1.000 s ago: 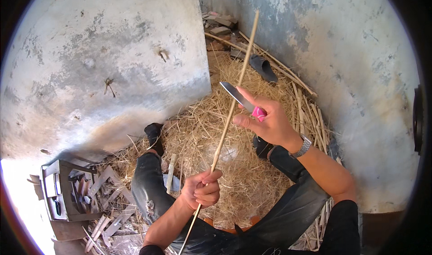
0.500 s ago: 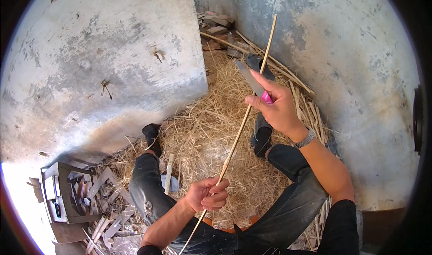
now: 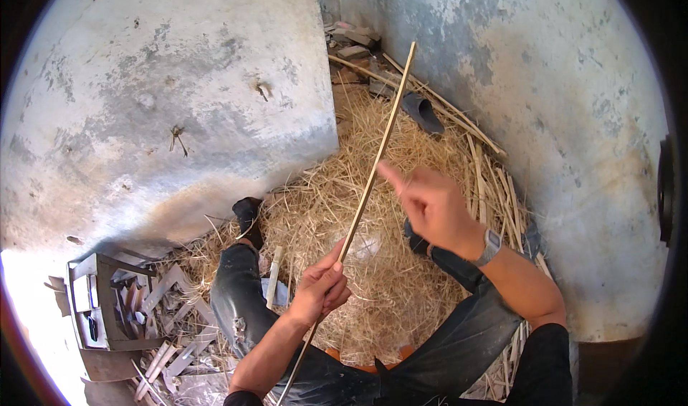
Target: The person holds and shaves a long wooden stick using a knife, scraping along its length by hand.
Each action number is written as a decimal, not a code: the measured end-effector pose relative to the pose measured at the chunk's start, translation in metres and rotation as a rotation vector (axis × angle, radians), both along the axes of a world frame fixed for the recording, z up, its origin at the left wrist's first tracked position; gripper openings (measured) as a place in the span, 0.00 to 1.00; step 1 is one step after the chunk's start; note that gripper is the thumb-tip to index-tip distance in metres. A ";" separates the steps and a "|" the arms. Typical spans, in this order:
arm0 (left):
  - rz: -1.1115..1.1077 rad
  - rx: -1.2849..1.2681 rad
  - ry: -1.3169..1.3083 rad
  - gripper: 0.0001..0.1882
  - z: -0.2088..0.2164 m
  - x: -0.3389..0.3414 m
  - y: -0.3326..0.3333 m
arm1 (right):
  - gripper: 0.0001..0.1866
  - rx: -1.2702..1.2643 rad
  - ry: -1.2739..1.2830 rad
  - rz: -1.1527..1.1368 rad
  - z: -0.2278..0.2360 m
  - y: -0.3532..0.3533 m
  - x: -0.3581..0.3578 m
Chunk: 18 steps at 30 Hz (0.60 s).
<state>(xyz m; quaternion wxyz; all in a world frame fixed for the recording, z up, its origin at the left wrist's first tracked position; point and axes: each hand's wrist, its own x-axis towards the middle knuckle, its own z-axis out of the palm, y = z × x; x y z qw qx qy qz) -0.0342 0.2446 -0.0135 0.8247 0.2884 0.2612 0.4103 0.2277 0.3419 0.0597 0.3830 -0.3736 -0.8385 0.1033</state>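
Observation:
A long, thin bamboo strip (image 3: 383,142) runs slantwise from the lower middle up toward the wall corner. My left hand (image 3: 320,288) is closed round its lower part, thumb on top. My right hand (image 3: 437,209), slightly blurred, is beside the strip's middle, index finger stretched toward it and the other fingers curled. The pink-handled knife seen in this hand half a second ago is now hidden behind it; no blade shows. Whether the fingertip touches the strip I cannot tell.
Pale shavings (image 3: 387,277) cover the floor between my legs. Long strips (image 3: 494,184) lie along the right wall (image 3: 566,162). A dark clog (image 3: 423,112) is near the corner. Lower left, a wooden frame (image 3: 107,298) stands by scrap pieces (image 3: 168,291). A white wall (image 3: 208,83) rises at left.
My right hand has come down and nearer to me along the strip, and the knife has gone out of sight. The strip's far end has swung left and down; my left hand has turned slightly.

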 end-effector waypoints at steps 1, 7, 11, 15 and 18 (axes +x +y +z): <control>0.009 0.002 -0.017 0.26 -0.001 -0.002 0.000 | 0.32 0.046 -0.138 0.081 -0.002 -0.007 -0.001; 0.018 0.058 0.031 0.27 -0.004 -0.003 -0.005 | 0.37 0.072 -0.519 0.099 -0.025 -0.020 -0.007; -0.002 0.096 0.044 0.27 -0.016 -0.009 -0.010 | 0.34 0.175 -0.328 -0.118 -0.022 0.043 0.031; -0.053 0.105 0.099 0.27 -0.021 -0.007 -0.011 | 0.35 0.117 -0.446 0.198 -0.037 -0.008 -0.003; -0.011 0.151 0.097 0.27 -0.024 -0.013 -0.013 | 0.36 0.224 -0.529 0.097 -0.038 0.018 0.011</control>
